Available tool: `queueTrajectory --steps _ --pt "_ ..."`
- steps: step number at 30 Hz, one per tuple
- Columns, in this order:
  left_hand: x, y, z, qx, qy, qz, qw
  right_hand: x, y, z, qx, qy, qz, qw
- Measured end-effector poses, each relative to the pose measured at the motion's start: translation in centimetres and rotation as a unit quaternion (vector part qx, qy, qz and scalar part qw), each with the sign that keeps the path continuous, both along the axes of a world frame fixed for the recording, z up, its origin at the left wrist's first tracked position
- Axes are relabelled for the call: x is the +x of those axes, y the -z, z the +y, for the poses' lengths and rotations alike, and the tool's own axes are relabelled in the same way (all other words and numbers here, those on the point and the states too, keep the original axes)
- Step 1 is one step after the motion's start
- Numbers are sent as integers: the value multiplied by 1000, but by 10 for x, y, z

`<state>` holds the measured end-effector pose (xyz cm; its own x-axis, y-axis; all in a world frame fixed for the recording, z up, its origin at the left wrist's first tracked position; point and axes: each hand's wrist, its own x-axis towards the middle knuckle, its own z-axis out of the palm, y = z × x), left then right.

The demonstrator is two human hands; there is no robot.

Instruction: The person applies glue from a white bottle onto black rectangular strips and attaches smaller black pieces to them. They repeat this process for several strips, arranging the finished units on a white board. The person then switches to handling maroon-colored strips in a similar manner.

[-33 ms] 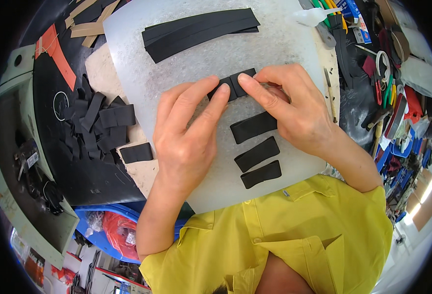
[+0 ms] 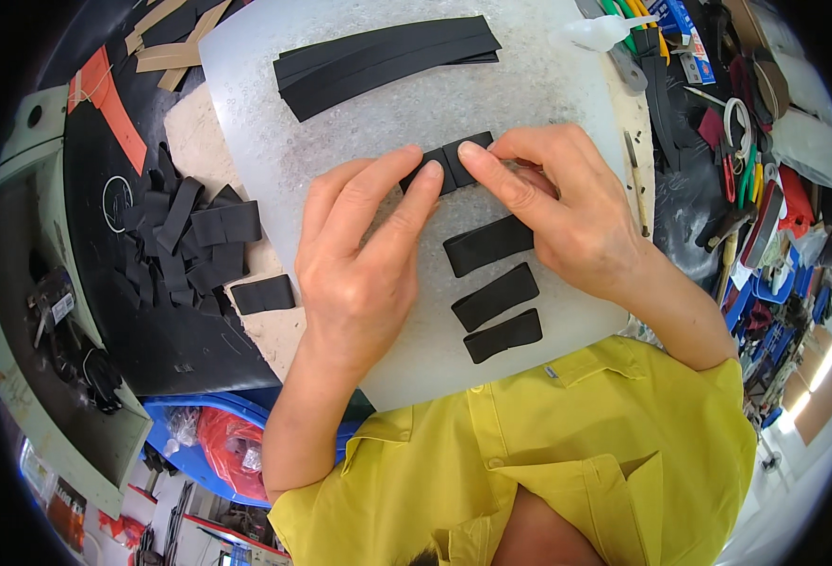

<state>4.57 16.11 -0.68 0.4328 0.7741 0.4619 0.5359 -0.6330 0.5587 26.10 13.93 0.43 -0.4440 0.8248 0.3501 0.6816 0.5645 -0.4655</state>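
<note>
Both hands are on one short black strip, which lies on the translucent white board with a seam or join across its middle. My left hand pinches its left end between thumb and forefinger. At the right end, my right hand presses with the thumb on top and the fingers curled behind. Below the hands lie three flat black strip loops, an upper loop, a middle loop and a lower loop. Long black strips are stacked at the board's far side.
Left of the board is a heap of black loops, with a single black piece beside my left forearm. A white squeeze bottle lies at the far right, near several tools. A blue bin stands below the table's left edge.
</note>
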Motion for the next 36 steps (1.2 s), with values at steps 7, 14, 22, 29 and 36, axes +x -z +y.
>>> queueTrajectory --steps 7,14,22,29,36 --pt "1 -2 -1 3 -5 7 1000 -1 2 0 25 -3 -29 999" --pt "4 -2 -1 17 -8 39 999 0 2 1 38 -2 -59 998" --pt "-5 -22 -16 34 -3 260 965 -5 -13 1 59 -5 -168 984" --pt "-14 -18 -13 7 31 210 977 -10 -23 -2 31 -6 -263 964" --pt "-17 -27 -10 -14 42 230 972 -12 -23 1 28 -14 -245 969"
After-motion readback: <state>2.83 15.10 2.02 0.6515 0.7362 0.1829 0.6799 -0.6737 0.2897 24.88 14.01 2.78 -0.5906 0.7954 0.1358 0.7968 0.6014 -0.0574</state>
